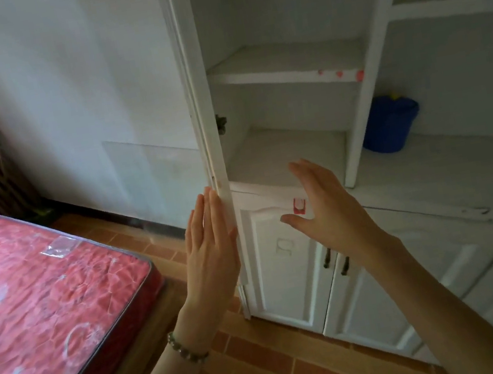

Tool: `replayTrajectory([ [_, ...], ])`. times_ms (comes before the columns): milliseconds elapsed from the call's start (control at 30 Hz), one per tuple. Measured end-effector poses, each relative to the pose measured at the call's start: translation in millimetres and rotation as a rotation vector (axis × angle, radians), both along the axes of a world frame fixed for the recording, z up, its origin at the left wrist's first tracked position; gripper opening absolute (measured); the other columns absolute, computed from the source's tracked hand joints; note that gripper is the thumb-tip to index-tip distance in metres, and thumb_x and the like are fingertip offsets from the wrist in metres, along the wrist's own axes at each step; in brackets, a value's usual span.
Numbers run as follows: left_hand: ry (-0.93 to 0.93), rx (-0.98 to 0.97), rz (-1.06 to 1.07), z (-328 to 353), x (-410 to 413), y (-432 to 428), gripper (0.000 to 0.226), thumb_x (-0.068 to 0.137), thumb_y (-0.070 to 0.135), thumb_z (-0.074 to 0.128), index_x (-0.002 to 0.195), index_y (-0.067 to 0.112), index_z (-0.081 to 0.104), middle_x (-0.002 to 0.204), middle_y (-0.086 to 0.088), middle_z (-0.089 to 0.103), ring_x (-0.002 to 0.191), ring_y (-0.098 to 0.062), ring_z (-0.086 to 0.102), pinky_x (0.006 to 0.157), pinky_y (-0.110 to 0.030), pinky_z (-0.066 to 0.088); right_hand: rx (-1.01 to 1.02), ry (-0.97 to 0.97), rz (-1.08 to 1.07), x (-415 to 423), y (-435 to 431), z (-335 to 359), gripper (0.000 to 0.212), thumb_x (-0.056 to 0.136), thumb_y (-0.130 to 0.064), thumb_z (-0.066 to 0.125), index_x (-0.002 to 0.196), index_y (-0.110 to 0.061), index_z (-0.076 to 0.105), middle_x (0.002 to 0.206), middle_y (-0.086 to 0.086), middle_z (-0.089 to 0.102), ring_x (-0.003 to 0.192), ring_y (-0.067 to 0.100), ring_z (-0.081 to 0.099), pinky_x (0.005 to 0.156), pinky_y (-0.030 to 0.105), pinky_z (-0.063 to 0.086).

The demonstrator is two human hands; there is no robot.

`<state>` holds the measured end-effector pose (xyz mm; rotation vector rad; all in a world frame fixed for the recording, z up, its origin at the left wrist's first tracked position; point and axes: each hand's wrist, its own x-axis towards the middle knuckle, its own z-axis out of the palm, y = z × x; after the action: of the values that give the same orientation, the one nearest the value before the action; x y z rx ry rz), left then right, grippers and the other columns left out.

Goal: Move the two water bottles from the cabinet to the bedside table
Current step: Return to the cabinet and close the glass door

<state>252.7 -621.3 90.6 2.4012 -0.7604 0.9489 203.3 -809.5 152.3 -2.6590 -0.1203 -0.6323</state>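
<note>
A white cabinet [355, 47] fills the right half of the head view. Its tall door [197, 103] stands open, seen edge-on. My left hand [210, 251] lies flat with fingers straight against the outer face and edge of that door. My right hand [323, 206] hovers open, fingers spread, in front of the lower shelf [285, 154], holding nothing. The two visible shelves in this compartment are bare; no water bottle shows anywhere. No bedside table is in view.
A red mattress in clear plastic [39, 303] sits at the left on a wooden frame. A blue bucket [389, 122] stands in the right cabinet compartment. Lower cabinet doors with dark handles [336, 261] are closed. Brown tiled floor [268, 362] lies below.
</note>
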Motion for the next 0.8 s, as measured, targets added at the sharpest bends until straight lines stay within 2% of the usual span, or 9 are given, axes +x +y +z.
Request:
replayTrajectory([
  [100, -0.007, 0.001, -0.059, 0.6, -2.5, -33.5, 0.073, 0.085, 0.009, 0.062, 0.141, 0.001, 0.015, 0.143, -0.028, 0.030, 0.133, -0.039, 0.027, 0.103, -0.059, 0.032, -0.008, -0.013, -0.049, -14.3, -28.1, -1.6, 0.080, 0.079, -0.034, 0.069, 0.142, -0.015, 0.022, 0.150, 0.010, 0.023, 0.137, 0.021, 0.021, 0.101, 0.027, 0.024],
  [167, 0.018, 0.035, -0.090, 0.9, -4.5, -55.1, 0.079, 0.085, 0.013, 0.063, 0.142, 0.001, 0.011, 0.146, -0.026, 0.024, 0.135, -0.038, 0.024, 0.103, -0.057, 0.034, 0.014, -0.011, -0.077, -23.6, -44.1, -0.9, 0.081, 0.079, -0.033, 0.069, 0.142, -0.015, 0.022, 0.149, 0.010, 0.024, 0.136, 0.021, 0.022, 0.104, 0.032, 0.027],
  [267, 0.063, 0.122, -0.113, -0.1, -0.9, -86.1, 0.076, 0.091, 0.030, 0.052, 0.144, -0.001, 0.007, 0.150, -0.021, 0.011, 0.139, -0.033, 0.015, 0.110, -0.052, 0.024, 0.052, -0.021, -0.118, -34.1, -66.6, 2.0, 0.080, 0.078, -0.032, 0.070, 0.141, -0.013, 0.024, 0.148, 0.011, 0.027, 0.133, 0.024, 0.028, 0.104, 0.041, 0.036],
  [400, 0.065, 0.217, -0.166, 0.7, 15.9, -128.0, 0.080, 0.090, 0.041, 0.048, 0.145, -0.001, 0.008, 0.152, -0.020, 0.009, 0.141, -0.032, 0.008, 0.113, -0.049, 0.016, 0.022, -0.007, -0.210, -36.5, -94.2, -1.6, 0.082, 0.079, -0.034, 0.068, 0.142, -0.013, 0.021, 0.149, 0.009, 0.025, 0.136, 0.022, 0.024, 0.107, 0.043, 0.034],
  [500, 0.046, 0.275, -0.190, 3.8, 32.4, -160.9, 0.083, 0.086, 0.043, 0.052, 0.145, 0.001, 0.010, 0.153, -0.018, 0.009, 0.141, -0.034, 0.008, 0.112, -0.051, 0.015, -0.010, -0.013, -0.265, -31.6, -112.1, -4.6, 0.082, 0.080, -0.035, 0.068, 0.142, -0.012, 0.020, 0.149, 0.011, 0.026, 0.137, 0.023, 0.023, 0.108, 0.043, 0.032],
  [600, 0.038, 0.303, -0.224, 7.1, 50.8, -192.8, 0.091, 0.081, 0.044, 0.061, 0.145, 0.002, 0.012, 0.152, -0.019, 0.013, 0.140, -0.035, 0.011, 0.111, -0.053, 0.019, -0.010, -0.013, -0.305, -22.1, -127.5, -5.0, 0.083, 0.081, -0.035, 0.066, 0.143, -0.011, 0.017, 0.151, 0.010, 0.021, 0.138, 0.021, 0.018, 0.112, 0.038, 0.024],
  [800, 0.046, 0.308, -0.230, -0.7, 83.3, -242.2, 0.104, 0.073, 0.049, 0.068, 0.145, 0.001, 0.012, 0.153, -0.019, 0.010, 0.141, -0.032, 0.006, 0.113, -0.050, 0.015, 0.009, 0.002, -0.362, 4.8, -161.3, -6.9, 0.082, 0.083, -0.035, 0.063, 0.144, -0.011, 0.014, 0.153, 0.010, 0.015, 0.140, 0.020, 0.013, 0.111, 0.032, 0.018],
])
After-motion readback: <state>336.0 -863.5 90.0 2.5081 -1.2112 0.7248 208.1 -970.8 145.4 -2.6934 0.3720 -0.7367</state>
